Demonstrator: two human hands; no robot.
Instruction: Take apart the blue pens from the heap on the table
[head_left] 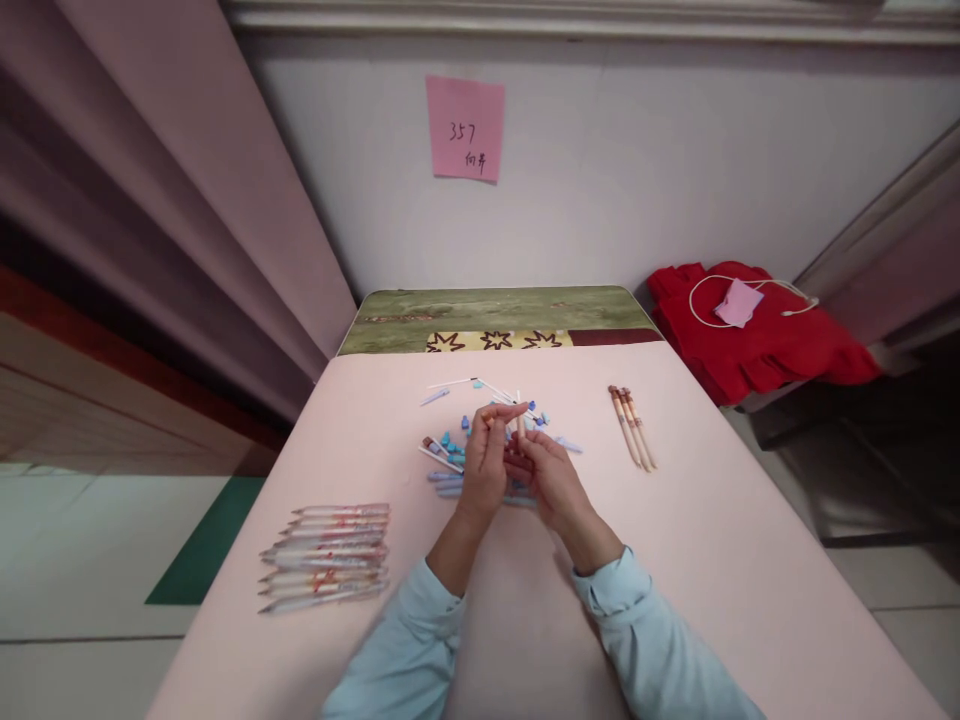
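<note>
Above the middle of the table my two hands are close together. My left hand [486, 462] is closed, with a small orange-brown pen part [490, 421] pinched at its fingertips. In my right hand [553, 474] a pale cream pen barrel [521, 428] stands nearly upright between the fingers. Below and around them lie loose pen parts: small blue pieces [465, 422], thin white refills [453, 383] and light blue barrels [444, 477]. My hands hide part of this pile. A short brown-topped piece [430, 443] lies at its left side.
A stack of pale, pink-patterned pens [330, 550] lies at the front left of the pink-covered table [525, 640]. Three brown-topped pens [631, 428] lie side by side at right. Red cloth [757, 350] with a white cable [697, 290] is beyond the right edge; a wall stands behind.
</note>
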